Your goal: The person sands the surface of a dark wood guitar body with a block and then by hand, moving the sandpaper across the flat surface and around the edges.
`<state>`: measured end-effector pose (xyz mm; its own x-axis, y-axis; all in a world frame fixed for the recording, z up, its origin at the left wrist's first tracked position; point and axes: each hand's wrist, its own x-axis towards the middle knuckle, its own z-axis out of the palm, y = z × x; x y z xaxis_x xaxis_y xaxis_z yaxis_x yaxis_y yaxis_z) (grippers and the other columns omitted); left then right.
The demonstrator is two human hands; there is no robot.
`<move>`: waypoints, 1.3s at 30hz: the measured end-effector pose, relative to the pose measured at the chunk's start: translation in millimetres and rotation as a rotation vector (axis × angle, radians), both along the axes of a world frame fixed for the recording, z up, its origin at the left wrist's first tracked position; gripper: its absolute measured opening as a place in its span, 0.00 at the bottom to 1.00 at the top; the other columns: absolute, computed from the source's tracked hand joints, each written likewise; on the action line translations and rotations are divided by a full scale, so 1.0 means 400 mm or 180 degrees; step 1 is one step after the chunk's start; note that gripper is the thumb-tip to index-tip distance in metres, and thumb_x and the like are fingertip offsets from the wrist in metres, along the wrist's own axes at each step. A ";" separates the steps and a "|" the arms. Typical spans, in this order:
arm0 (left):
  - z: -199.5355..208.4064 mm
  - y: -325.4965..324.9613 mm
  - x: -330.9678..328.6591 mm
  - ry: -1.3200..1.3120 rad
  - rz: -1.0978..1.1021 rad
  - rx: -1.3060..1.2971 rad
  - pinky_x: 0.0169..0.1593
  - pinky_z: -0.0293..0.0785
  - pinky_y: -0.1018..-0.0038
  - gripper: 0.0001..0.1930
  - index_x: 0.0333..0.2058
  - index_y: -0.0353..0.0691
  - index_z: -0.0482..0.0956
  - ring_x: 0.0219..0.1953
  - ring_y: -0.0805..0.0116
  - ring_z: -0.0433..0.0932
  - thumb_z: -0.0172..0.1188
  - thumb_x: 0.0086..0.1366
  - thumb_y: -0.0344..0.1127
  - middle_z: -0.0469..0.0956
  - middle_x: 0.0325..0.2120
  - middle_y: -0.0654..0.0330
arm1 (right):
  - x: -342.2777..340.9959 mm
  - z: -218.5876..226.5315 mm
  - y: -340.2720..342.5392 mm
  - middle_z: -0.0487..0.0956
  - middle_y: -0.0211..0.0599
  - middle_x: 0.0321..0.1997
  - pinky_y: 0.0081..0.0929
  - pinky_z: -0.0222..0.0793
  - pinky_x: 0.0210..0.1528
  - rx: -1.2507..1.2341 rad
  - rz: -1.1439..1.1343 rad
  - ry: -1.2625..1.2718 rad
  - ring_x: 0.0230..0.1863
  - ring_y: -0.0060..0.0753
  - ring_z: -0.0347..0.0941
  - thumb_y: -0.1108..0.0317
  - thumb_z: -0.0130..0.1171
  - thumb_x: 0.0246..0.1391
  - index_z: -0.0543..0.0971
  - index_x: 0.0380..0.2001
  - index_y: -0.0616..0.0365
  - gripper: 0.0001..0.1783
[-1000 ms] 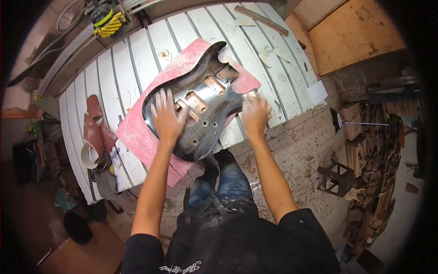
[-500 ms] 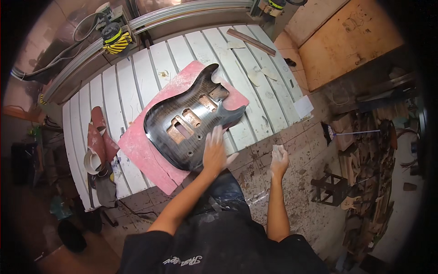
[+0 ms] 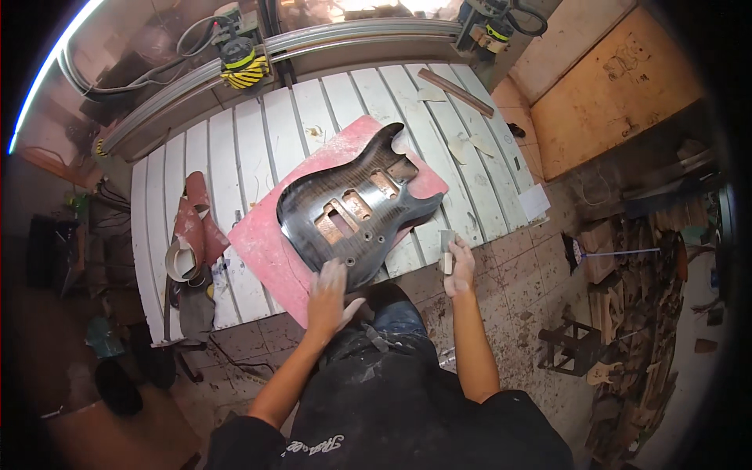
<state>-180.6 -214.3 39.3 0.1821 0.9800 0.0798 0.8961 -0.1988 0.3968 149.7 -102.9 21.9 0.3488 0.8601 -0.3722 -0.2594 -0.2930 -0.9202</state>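
A dark guitar body (image 3: 356, 215) with a striped grain lies face up on a pink foam pad (image 3: 270, 251), which sits on the white slatted workbench (image 3: 258, 125). Its 2 horns point toward the far right of the bench, and several routed cavities show bare reddish wood.

The left hand (image 3: 329, 294) rests flat on the near, rounded end of the guitar body, fingers spread and closed on nothing; the palm hides that edge, so I cannot tell how far the body overhangs the pad there. The right hand (image 3: 458, 266) is at the bench's near edge, just beside the body's lower horn, wrapped around a small grey block (image 3: 447, 247). Only the block's top end shows above the fingers, so what kind of block it is stays hard to make out.

At the left of the bench, sanding belts (image 3: 188, 235) lie in a loose heap, partly dangling over the edge.
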 end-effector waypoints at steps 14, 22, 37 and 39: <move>-0.091 -0.027 -0.082 -0.0384 0.1411 -0.0234 0.81 0.45 0.44 0.64 0.74 0.18 0.57 0.79 0.35 0.56 0.72 0.57 0.68 0.61 0.74 0.29 | -0.103 -0.049 0.451 0.80 0.39 0.61 1.00 0.36 0.67 -0.0342 -0.0132 0.1358 0.68 0.50 0.72 0.44 0.60 0.67 0.77 0.65 0.45 0.30; -0.075 -0.016 -0.050 0.0381 0.1250 -0.0286 0.81 0.45 0.43 0.58 0.74 0.30 0.65 0.79 0.45 0.58 0.68 0.57 0.72 0.66 0.74 0.42 | -0.194 -0.013 0.686 0.82 0.33 0.42 0.54 0.82 0.30 -0.0094 0.0393 0.1405 0.37 0.35 0.81 0.52 0.66 0.63 0.78 0.57 0.46 0.23; 0.000 0.451 -0.197 -0.0722 0.2722 0.0043 0.66 0.70 0.48 0.45 0.66 0.35 0.74 0.61 0.36 0.75 0.75 0.59 0.61 0.78 0.57 0.39 | -0.220 -0.083 0.561 0.84 0.39 0.45 0.51 0.84 0.39 -0.0134 0.1094 0.1816 0.40 0.37 0.82 0.48 0.58 0.71 0.78 0.59 0.46 0.22; -0.003 0.420 -0.215 -0.0522 0.3028 0.0177 0.65 0.72 0.48 0.46 0.63 0.33 0.75 0.59 0.36 0.76 0.75 0.58 0.64 0.79 0.54 0.38 | -0.285 0.000 0.575 0.83 0.36 0.41 0.48 0.83 0.33 -0.0124 0.1233 0.1710 0.36 0.35 0.82 0.52 0.58 0.71 0.77 0.57 0.47 0.18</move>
<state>-266.7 -46.3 38.2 -0.7032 0.7059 0.0844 0.6264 0.5591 0.5432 35.8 127.3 22.0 -0.2256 0.8684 -0.4415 -0.5485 -0.4878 -0.6791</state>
